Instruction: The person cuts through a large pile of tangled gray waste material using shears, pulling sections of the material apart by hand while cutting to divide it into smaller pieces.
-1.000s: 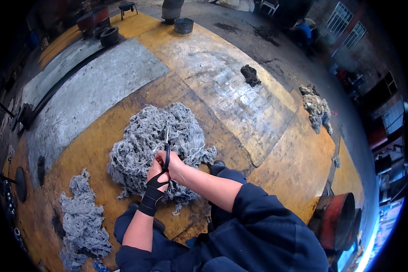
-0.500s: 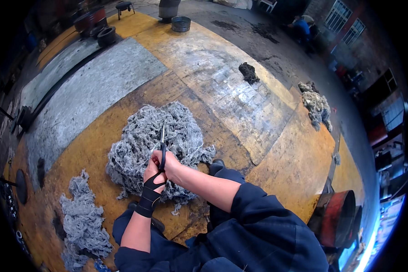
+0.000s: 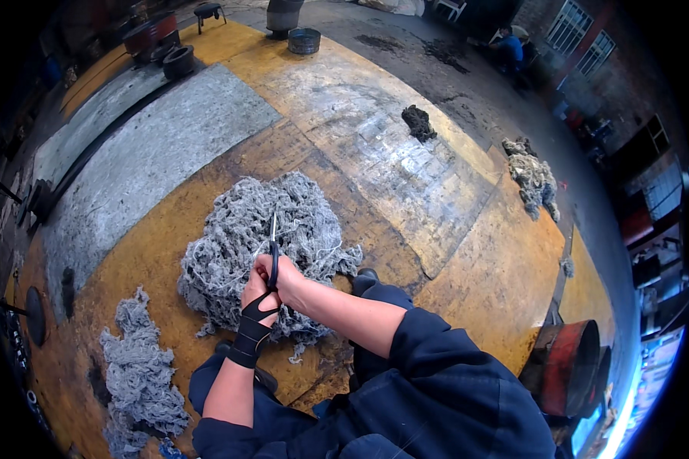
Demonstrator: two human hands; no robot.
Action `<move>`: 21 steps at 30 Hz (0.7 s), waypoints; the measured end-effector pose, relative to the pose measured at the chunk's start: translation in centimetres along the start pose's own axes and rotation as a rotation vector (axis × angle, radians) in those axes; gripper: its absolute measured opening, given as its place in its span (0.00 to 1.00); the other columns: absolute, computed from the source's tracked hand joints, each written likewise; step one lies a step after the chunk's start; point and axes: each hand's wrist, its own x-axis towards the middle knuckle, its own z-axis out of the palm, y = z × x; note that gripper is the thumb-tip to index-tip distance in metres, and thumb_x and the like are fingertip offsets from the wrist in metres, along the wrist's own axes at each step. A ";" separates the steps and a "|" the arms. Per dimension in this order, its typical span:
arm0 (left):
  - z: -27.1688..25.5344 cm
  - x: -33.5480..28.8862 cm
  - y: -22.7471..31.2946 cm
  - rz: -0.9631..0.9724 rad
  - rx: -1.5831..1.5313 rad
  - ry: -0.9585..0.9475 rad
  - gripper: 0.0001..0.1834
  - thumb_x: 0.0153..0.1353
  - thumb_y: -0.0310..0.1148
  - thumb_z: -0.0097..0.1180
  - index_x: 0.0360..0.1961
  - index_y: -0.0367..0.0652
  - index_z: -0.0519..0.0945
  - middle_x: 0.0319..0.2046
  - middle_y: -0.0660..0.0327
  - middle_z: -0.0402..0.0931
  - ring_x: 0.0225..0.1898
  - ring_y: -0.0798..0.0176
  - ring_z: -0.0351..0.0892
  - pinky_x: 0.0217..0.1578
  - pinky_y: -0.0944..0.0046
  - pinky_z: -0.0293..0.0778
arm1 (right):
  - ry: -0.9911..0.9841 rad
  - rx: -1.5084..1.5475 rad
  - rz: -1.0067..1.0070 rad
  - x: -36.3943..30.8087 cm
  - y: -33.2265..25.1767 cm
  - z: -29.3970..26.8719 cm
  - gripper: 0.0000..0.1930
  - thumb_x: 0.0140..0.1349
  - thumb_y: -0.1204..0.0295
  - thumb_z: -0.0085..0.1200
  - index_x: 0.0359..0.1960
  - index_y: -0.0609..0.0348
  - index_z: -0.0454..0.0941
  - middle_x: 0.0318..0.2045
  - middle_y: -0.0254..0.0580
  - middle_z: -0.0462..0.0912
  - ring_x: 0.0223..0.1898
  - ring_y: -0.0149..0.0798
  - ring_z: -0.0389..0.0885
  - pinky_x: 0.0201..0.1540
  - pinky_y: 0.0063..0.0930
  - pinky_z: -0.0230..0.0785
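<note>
In front of me a large heap of grey tangled yarn waste (image 3: 298,210) lies on the floor. Over its near side my two hands are pressed together. My right hand (image 3: 285,275) is closed around black-handled scissors (image 3: 274,249), whose narrow metal blades point away from me and look closed. My left hand (image 3: 255,287), with a black wrist support (image 3: 250,340) strapped on, is closed against the right one. What its fingers pinch is hidden. To the left lies a smaller grey heap of the same waste (image 3: 142,375).
Yellowish worn sheets (image 3: 482,275) cover the floor. A red and black drum (image 3: 570,367) stands at my right. Farther off are a dark clump (image 3: 419,122), a pale fibre heap (image 3: 532,180) and a blue-grey tub (image 3: 304,41). A person in blue (image 3: 507,50) sits at the far right.
Hardly anything differs: the view has shifted very slightly. Both hands and the scissors hold the same place over the heap. The distant person in blue has changed posture a little.
</note>
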 end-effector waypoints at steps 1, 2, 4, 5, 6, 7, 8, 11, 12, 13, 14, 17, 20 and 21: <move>-0.1 0.0 -0.1 0.001 0.003 0.004 0.28 0.46 0.38 0.63 0.46 0.36 0.69 0.39 0.48 0.78 0.42 0.45 0.79 0.41 0.55 0.72 | -0.002 -0.002 0.002 -0.1 0.0 0.1 0.09 0.48 0.69 0.55 0.18 0.63 0.74 0.17 0.37 0.73 0.17 0.33 0.69 0.22 0.29 0.60; -0.1 0.0 -0.3 -0.016 0.026 0.005 0.28 0.46 0.38 0.63 0.46 0.37 0.69 0.39 0.48 0.78 0.42 0.45 0.79 0.41 0.55 0.72 | -0.003 -0.004 0.004 -0.1 0.0 0.2 0.09 0.49 0.69 0.55 0.18 0.63 0.74 0.17 0.38 0.74 0.17 0.34 0.69 0.22 0.29 0.61; 0.0 0.1 -0.5 -0.045 0.068 0.001 0.28 0.45 0.39 0.63 0.46 0.37 0.69 0.38 0.48 0.78 0.41 0.45 0.78 0.40 0.54 0.71 | -0.001 -0.004 0.007 -0.2 -0.1 0.1 0.09 0.49 0.69 0.55 0.18 0.63 0.75 0.18 0.38 0.74 0.18 0.34 0.70 0.22 0.29 0.61; 0.0 0.1 -0.5 -0.043 0.052 0.003 0.28 0.45 0.39 0.64 0.46 0.38 0.69 0.37 0.49 0.78 0.40 0.45 0.78 0.40 0.54 0.71 | 0.001 -0.001 0.009 -0.3 -0.1 0.1 0.10 0.49 0.69 0.55 0.18 0.63 0.75 0.18 0.38 0.74 0.18 0.34 0.70 0.22 0.29 0.62; 0.0 0.0 -0.3 -0.039 0.036 0.008 0.28 0.45 0.39 0.64 0.46 0.38 0.69 0.37 0.49 0.78 0.40 0.45 0.78 0.40 0.55 0.71 | -0.001 -0.001 0.010 -0.3 -0.1 0.1 0.10 0.48 0.69 0.55 0.18 0.63 0.75 0.18 0.38 0.74 0.18 0.34 0.70 0.23 0.28 0.62; 0.1 0.0 -0.1 -0.035 0.019 0.013 0.28 0.45 0.39 0.64 0.46 0.38 0.69 0.36 0.49 0.78 0.40 0.45 0.78 0.39 0.55 0.71 | -0.004 0.011 0.006 -0.3 -0.1 0.2 0.10 0.48 0.69 0.55 0.18 0.64 0.75 0.18 0.38 0.74 0.18 0.34 0.70 0.23 0.28 0.62; 0.1 0.0 -0.2 -0.030 0.005 0.018 0.28 0.45 0.39 0.64 0.45 0.38 0.69 0.36 0.49 0.78 0.40 0.45 0.78 0.39 0.55 0.71 | -0.006 0.024 0.002 -0.4 0.0 0.3 0.10 0.48 0.69 0.55 0.18 0.64 0.75 0.18 0.39 0.74 0.18 0.34 0.70 0.23 0.28 0.62; 0.1 -0.1 -0.3 -0.016 -0.029 0.020 0.28 0.46 0.38 0.63 0.46 0.38 0.69 0.37 0.50 0.78 0.40 0.46 0.78 0.40 0.56 0.71 | -0.023 -0.009 0.004 -0.4 -0.1 0.1 0.09 0.52 0.69 0.54 0.21 0.62 0.75 0.19 0.37 0.74 0.20 0.32 0.70 0.24 0.27 0.62; 0.1 -0.1 -0.2 -0.013 -0.035 0.013 0.27 0.46 0.37 0.63 0.47 0.38 0.68 0.37 0.51 0.78 0.40 0.48 0.79 0.40 0.57 0.71 | -0.030 -0.030 0.010 -0.2 -0.1 0.0 0.09 0.54 0.69 0.53 0.22 0.61 0.75 0.19 0.36 0.74 0.20 0.31 0.70 0.25 0.26 0.62; 0.1 -0.1 -0.2 -0.011 -0.041 0.006 0.27 0.47 0.37 0.62 0.47 0.38 0.68 0.38 0.51 0.78 0.41 0.49 0.79 0.41 0.58 0.71 | -0.028 -0.027 0.015 -0.1 0.1 -0.2 0.09 0.54 0.69 0.53 0.22 0.62 0.75 0.19 0.36 0.74 0.21 0.31 0.70 0.25 0.26 0.62; 0.1 0.0 -0.1 -0.008 -0.047 -0.001 0.27 0.47 0.36 0.62 0.48 0.37 0.68 0.39 0.51 0.78 0.41 0.50 0.79 0.41 0.58 0.71 | -0.026 -0.024 0.020 0.1 0.2 -0.2 0.09 0.53 0.69 0.53 0.21 0.62 0.75 0.19 0.36 0.74 0.21 0.31 0.70 0.25 0.26 0.62; 0.5 0.5 -2.2 -0.010 -0.154 0.020 0.27 0.48 0.34 0.61 0.48 0.37 0.68 0.40 0.52 0.78 0.42 0.51 0.79 0.43 0.60 0.72 | -0.019 -0.006 0.011 0.0 0.2 0.4 0.09 0.49 0.70 0.55 0.18 0.63 0.74 0.18 0.37 0.72 0.19 0.32 0.68 0.23 0.27 0.60; -0.1 -0.4 1.5 -0.023 -0.025 0.002 0.27 0.47 0.33 0.61 0.48 0.36 0.68 0.40 0.52 0.78 0.42 0.51 0.79 0.43 0.60 0.72 | 0.013 -0.001 0.000 0.0 0.2 0.0 0.09 0.46 0.70 0.55 0.17 0.63 0.73 0.17 0.37 0.71 0.18 0.33 0.67 0.22 0.29 0.59; -0.2 -0.4 1.4 -0.026 -0.029 0.001 0.27 0.47 0.32 0.61 0.48 0.37 0.68 0.40 0.52 0.78 0.42 0.51 0.79 0.43 0.60 0.72 | 0.013 -0.003 -0.003 0.1 0.3 0.1 0.09 0.47 0.70 0.55 0.17 0.63 0.73 0.17 0.37 0.72 0.18 0.33 0.68 0.22 0.29 0.59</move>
